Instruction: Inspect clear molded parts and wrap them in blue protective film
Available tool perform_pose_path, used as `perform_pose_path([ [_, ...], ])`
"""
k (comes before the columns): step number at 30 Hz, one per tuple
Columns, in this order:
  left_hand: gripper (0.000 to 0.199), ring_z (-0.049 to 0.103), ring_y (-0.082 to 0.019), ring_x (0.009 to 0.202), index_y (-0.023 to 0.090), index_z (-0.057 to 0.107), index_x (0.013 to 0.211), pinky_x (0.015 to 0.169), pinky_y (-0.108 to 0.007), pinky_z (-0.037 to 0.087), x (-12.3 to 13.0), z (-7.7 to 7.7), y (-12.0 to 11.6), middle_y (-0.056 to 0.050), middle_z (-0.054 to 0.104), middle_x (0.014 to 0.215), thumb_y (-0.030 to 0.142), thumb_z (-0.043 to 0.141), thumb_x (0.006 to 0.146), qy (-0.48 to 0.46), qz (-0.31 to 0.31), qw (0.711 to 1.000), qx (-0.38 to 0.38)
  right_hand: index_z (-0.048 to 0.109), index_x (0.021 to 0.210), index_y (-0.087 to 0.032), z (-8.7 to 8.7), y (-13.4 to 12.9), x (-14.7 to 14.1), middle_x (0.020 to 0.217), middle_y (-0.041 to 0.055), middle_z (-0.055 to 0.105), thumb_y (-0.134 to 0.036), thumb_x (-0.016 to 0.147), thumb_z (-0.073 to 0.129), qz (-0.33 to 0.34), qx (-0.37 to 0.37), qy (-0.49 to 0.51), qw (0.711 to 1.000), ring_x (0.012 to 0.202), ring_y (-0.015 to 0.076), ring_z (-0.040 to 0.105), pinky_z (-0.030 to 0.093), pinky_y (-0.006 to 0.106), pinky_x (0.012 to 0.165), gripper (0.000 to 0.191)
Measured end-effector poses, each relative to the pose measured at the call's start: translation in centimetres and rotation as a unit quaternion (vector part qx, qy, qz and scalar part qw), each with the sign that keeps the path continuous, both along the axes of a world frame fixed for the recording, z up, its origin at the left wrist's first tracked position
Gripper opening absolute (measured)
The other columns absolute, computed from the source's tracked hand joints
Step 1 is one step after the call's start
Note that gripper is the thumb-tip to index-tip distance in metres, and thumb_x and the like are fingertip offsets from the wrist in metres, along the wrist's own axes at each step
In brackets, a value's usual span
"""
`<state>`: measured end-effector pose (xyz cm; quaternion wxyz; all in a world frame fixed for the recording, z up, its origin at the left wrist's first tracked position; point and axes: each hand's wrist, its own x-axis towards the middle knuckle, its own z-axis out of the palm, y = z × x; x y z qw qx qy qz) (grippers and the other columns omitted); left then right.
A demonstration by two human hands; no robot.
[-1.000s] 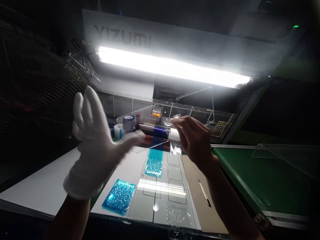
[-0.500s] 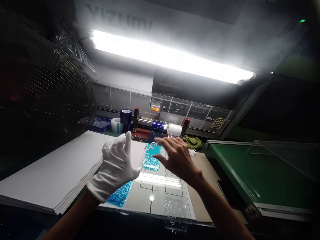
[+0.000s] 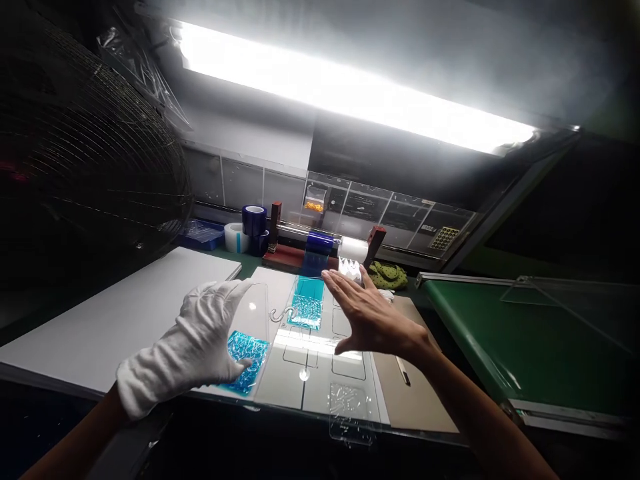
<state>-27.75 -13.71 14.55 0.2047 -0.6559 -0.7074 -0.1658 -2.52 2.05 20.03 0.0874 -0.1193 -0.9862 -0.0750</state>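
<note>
Left of the white roll [image 3: 354, 249], the fan [image 3: 100, 160] is cut off by the edge of view; right of the roll, the green conveyor [image 3: 485, 333] is lost in darkness. In front of the roll, an outlined rectangle [image 3: 340, 322] is partly hidden by the right hand [image 3: 369, 317], as is one end of the knife [image 3: 403, 372]. Left of these, the blue sheet [image 3: 257, 349] is partly covered by the gloved left hand [image 3: 205, 333]; the clear plate's outline can barely be traced.
</note>
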Motion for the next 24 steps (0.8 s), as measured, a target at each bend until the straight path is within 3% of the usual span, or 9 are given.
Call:
perform_pose_path([
  [3, 0.109, 0.042, -0.037, 0.117, 0.021, 0.017, 0.139, 0.100, -0.053, 0.033, -0.2, -1.2, -0.5, -0.016, 0.042, 0.129, 0.050, 0.070, 0.048, -0.056, -0.038, 0.998, 0.017, -0.012, 0.146, -0.017, -1.1, 0.2, -0.2, 0.148, 0.0191, 0.027, -0.051, 0.055, 0.081, 0.008, -0.043, 0.019, 0.999, 0.137, 0.0335, 0.023, 0.007, 0.061, 0.111, 0.134],
  [5, 0.108, 0.040, -0.035, 0.121, 0.021, 0.012, 0.140, 0.103, -0.050, 0.033, 0.3, -2.6, -0.6, -0.015, 0.038, 0.133, 0.050, 0.070, 0.053, -0.138, -0.100, 0.985, 0.023, -0.009, 0.146, -0.017, -2.8, 0.2, -0.6, 0.148, 0.0192, 0.026, -0.057, 0.057, 0.076, 0.018, -0.101, 0.022, 0.995, 0.137, 0.0332, 0.023, 0.009, 0.059, 0.112, 0.130],
  [9, 0.102, 0.039, -0.032, 0.125, 0.019, 0.002, 0.143, 0.103, -0.048, 0.036, 1.9, -5.9, -0.1, -0.017, 0.032, 0.137, 0.056, 0.061, 0.068, -0.345, -0.188, 0.919, 0.030, -0.012, 0.146, -0.018, -6.8, 0.3, -1.2, 0.148, 0.0206, 0.026, -0.060, 0.062, 0.072, 0.041, -0.241, 0.016, 0.970, 0.137, 0.0321, 0.024, 0.018, 0.056, 0.111, 0.126],
  [11, 0.101, 0.041, -0.032, 0.123, 0.019, 0.001, 0.143, 0.102, -0.049, 0.037, 2.0, -6.5, 0.2, -0.017, 0.034, 0.135, 0.057, 0.059, 0.070, -0.371, -0.191, 0.909, 0.024, -0.013, 0.146, -0.019, -7.2, 0.6, -0.9, 0.146, 0.0202, 0.029, -0.059, 0.061, 0.072, 0.039, -0.261, 0.023, 0.964, 0.136, 0.0324, 0.027, 0.019, 0.056, 0.111, 0.127],
  [13, 0.105, 0.042, -0.032, 0.121, 0.021, 0.004, 0.143, 0.101, -0.049, 0.036, 1.5, -5.7, 0.5, -0.016, 0.036, 0.133, 0.057, 0.063, 0.065, -0.314, -0.182, 0.932, -0.013, -0.011, 0.146, -0.019, -6.1, 0.7, -0.3, 0.145, 0.0192, 0.032, -0.059, 0.061, 0.073, 0.024, -0.223, 0.026, 0.974, 0.134, 0.0339, 0.030, 0.017, 0.059, 0.110, 0.126],
  [16, 0.108, 0.043, -0.038, 0.114, 0.021, 0.018, 0.141, 0.093, -0.053, 0.039, 1.0, -2.3, 1.3, -0.016, 0.041, 0.128, 0.051, 0.070, 0.052, -0.131, -0.090, 0.983, -0.087, -0.008, 0.147, -0.019, -2.5, 0.0, 0.0, 0.141, 0.0171, 0.038, -0.049, 0.057, 0.079, -0.009, -0.085, 0.021, 0.996, 0.131, 0.0368, 0.033, 0.008, 0.064, 0.110, 0.128],
  [20, 0.087, 0.049, -0.045, 0.094, 0.006, 0.044, 0.126, 0.076, -0.061, 0.038, 2.4, 2.3, 3.2, -0.023, 0.052, 0.105, 0.035, 0.067, 0.047, 0.108, 0.051, 0.979, -0.163, -0.003, 0.148, -0.018, 1.1, -1.8, -1.1, 0.135, 0.0175, 0.043, -0.026, 0.051, 0.083, -0.037, 0.062, 0.022, 0.997, 0.127, 0.0399, 0.034, -0.003, 0.066, 0.109, 0.130],
  [22, 0.078, 0.049, -0.045, 0.090, 0.000, 0.049, 0.118, 0.076, -0.063, 0.036, 2.9, 2.7, 3.7, -0.024, 0.053, 0.098, 0.029, 0.064, 0.047, 0.147, 0.059, 0.974, -0.161, -0.002, 0.148, -0.018, 1.0, -1.9, -1.3, 0.136, 0.0180, 0.043, -0.025, 0.052, 0.083, -0.044, 0.067, 0.025, 0.996, 0.127, 0.0407, 0.034, -0.004, 0.066, 0.109, 0.128],
  [24, 0.083, 0.049, -0.045, 0.093, 0.002, 0.045, 0.122, 0.078, -0.064, 0.035, 2.8, 1.3, 3.7, -0.024, 0.052, 0.101, 0.031, 0.065, 0.047, 0.097, 0.030, 0.985, -0.137, -0.003, 0.148, -0.019, -0.4, -1.1, -0.7, 0.137, 0.0179, 0.041, -0.032, 0.054, 0.082, -0.048, 0.021, 0.029, 0.998, 0.127, 0.0406, 0.034, -0.004, 0.067, 0.108, 0.127],
])
